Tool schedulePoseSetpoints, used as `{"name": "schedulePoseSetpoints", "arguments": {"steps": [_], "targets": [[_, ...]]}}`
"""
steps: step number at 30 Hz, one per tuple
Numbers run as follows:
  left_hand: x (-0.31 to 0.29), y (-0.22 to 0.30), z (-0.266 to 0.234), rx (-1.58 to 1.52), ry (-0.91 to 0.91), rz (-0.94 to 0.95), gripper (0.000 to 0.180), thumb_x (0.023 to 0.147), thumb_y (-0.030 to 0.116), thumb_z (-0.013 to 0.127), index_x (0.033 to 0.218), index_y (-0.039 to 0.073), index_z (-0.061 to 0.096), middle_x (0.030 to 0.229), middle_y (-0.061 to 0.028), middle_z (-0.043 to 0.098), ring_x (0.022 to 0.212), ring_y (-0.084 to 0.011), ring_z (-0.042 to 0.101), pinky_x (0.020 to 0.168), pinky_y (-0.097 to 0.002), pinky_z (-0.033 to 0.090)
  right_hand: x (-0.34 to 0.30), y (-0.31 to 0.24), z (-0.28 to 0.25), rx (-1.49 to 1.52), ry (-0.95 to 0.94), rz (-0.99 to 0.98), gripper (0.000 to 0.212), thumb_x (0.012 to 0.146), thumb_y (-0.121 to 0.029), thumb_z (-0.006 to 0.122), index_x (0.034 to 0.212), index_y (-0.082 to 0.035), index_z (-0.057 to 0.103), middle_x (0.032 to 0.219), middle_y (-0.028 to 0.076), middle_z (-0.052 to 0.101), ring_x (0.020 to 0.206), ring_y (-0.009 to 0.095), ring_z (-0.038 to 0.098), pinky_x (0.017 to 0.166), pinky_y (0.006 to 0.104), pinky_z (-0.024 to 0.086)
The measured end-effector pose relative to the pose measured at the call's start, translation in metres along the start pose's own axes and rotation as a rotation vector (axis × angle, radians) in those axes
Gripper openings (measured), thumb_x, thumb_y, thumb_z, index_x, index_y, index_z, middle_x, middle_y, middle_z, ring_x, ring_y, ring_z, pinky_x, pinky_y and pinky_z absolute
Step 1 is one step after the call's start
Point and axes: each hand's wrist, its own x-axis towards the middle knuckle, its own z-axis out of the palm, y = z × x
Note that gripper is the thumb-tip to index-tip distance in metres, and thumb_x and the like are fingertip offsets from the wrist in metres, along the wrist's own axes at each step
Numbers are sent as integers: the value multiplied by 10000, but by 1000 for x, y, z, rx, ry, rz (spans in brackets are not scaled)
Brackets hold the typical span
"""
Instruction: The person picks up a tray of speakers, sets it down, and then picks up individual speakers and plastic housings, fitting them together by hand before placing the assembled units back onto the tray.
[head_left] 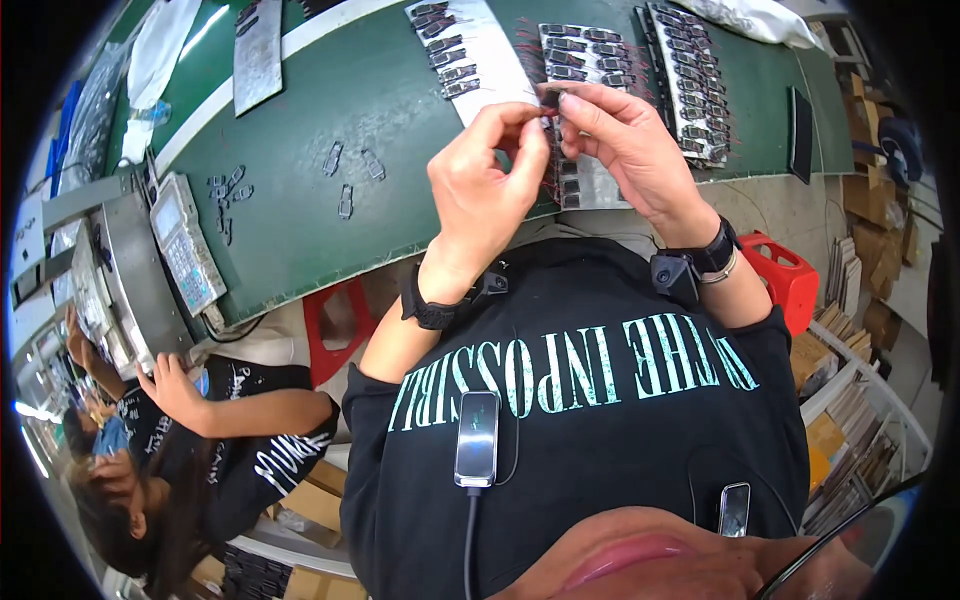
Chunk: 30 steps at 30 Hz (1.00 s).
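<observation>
Over the near edge of the green table [400,225], my two hands meet at a small dark electronic part [551,97] with thin red wires. My left hand [482,175] is closed in a pinch at the wires. My right hand [635,150] pinches the part's body between thumb and fingers. Its finer details are hidden by the fingertips. Just beyond the hands lies a white board [495,60] with black modules along its left side. A second board [598,188], partly covered by my right hand, carries rows of similar wired modules.
A third board of modules [692,90] lies right, near a black flat slab [800,135]. Several loose modules [345,200] are scattered left, beside a keypad device [185,245]. A co-worker's hand [178,392] is at far left. Red stools [778,270] stand below the table.
</observation>
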Motion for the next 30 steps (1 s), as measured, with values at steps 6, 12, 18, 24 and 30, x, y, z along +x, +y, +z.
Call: {"name": "schedulePoseSetpoints", "arguments": {"steps": [6, 12, 18, 24, 30], "targets": [[-20, -6, -19, 138, -128, 118, 78, 865, 85, 689, 935, 56, 707, 828, -105, 722, 697, -237, 707, 620, -324, 548, -3, -11, 0, 154, 97, -98, 285, 1034, -163, 542, 1270, -9, 585, 1052, 90, 673, 842, 127, 613, 833, 289, 518], [-28, -41, -85, 713, 151, -1, 107, 860, 154, 719, 934, 79, 702, 888, -90, 689, 737, -283, 682, 646, -383, 554, -2, -12, -34, 194, -122, -176, 276, 1041, -148, 522, 1265, -2, 592, 1088, 108, 674, 911, 131, 633, 872, 288, 513], [-29, -38, -86, 1092, 88, -36, 156, 859, 189, 732, 971, 87, 696, 949, -72, 649, 811, -283, 667, 658, -402, 559, -9, -14, -6, -64, -69, -164, 260, 1042, -132, 512, 1237, 2, 619, 1046, 87, 668, 914, 113, 628, 865, 270, 502], [-23, -38, -73, 1056, 76, 118, 158, 859, 188, 733, 964, 78, 690, 923, -78, 666, 764, -287, 667, 658, -390, 562, -15, -16, 0, -263, -73, -150, 211, 1008, -91, 563, 1171, 7, 653, 1008, 55, 664, 891, 100, 629, 844, 250, 504], [-12, -7, -36, 227, -81, -122, 208, 861, 95, 739, 1051, 22, 697, 908, -96, 721, 769, -195, 714, 727, -296, 573, -9, -11, 16, -292, -97, -138, 178, 951, -30, 641, 1121, 19, 655, 989, 13, 661, 856, 68, 621, 790, 216, 514]]}}
